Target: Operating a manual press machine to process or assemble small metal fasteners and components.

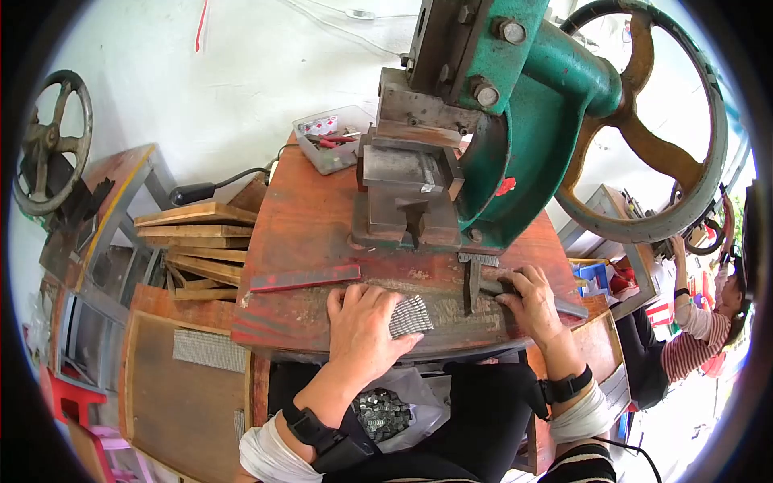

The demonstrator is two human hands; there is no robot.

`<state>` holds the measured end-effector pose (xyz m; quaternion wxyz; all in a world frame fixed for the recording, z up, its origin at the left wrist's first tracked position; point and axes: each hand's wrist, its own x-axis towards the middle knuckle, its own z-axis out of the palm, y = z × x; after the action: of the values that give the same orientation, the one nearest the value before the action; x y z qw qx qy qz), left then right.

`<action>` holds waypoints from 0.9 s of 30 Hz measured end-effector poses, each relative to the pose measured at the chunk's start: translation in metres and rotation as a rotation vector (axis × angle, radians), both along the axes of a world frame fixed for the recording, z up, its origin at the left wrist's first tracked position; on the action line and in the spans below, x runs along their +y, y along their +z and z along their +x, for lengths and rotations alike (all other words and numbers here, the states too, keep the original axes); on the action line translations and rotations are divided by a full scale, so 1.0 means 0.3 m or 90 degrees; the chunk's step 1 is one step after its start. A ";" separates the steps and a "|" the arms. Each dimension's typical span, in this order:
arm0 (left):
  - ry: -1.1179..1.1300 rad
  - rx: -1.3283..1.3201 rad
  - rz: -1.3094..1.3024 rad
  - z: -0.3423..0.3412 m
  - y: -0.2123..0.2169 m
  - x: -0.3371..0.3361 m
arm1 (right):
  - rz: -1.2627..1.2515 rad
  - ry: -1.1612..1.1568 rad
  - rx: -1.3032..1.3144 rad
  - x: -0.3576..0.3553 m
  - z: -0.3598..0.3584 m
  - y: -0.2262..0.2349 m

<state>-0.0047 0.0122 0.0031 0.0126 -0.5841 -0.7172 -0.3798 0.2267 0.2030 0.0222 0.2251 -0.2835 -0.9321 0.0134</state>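
Observation:
On the red-brown wooden bench top, my left hand (362, 326) is curled around a block of small ridged metal pieces (411, 316), which shows between thumb and forefinger. My right hand (533, 302) closes over the handle of a small hammer (472, 286), its narrow dark head lying to the left of my fingers. A short row of small metal pieces (480, 259) lies just beyond the hammer head. To the left of my left hand rests a flat red-edged bar (304, 278). The green hand press (411, 217) stands beyond both hands.
A large handwheel (708, 185) juts from the press at right. A clear plastic bin (326, 157) of tools sits at the back. Wooden trays (193, 217) are stacked left, above a larger tray (145, 386). Below the bench edge is a bag of metal pieces (382, 414). Another person (684, 346) works at far right.

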 end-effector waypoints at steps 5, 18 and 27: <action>0.020 0.013 0.009 0.028 0.007 0.005 | 0.004 0.025 -0.040 -0.084 -0.016 0.058; 0.035 0.028 0.017 0.024 -0.003 -0.016 | -0.049 -0.011 -0.156 -0.430 -0.157 0.206; 0.040 0.024 0.010 0.022 -0.003 -0.018 | -0.019 0.026 -0.027 -0.438 -0.154 0.242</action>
<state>0.0019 0.0069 0.0021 0.0423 -0.5684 -0.7319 -0.3735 0.1805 0.0716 0.0949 0.2008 -0.2681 -0.9419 0.0259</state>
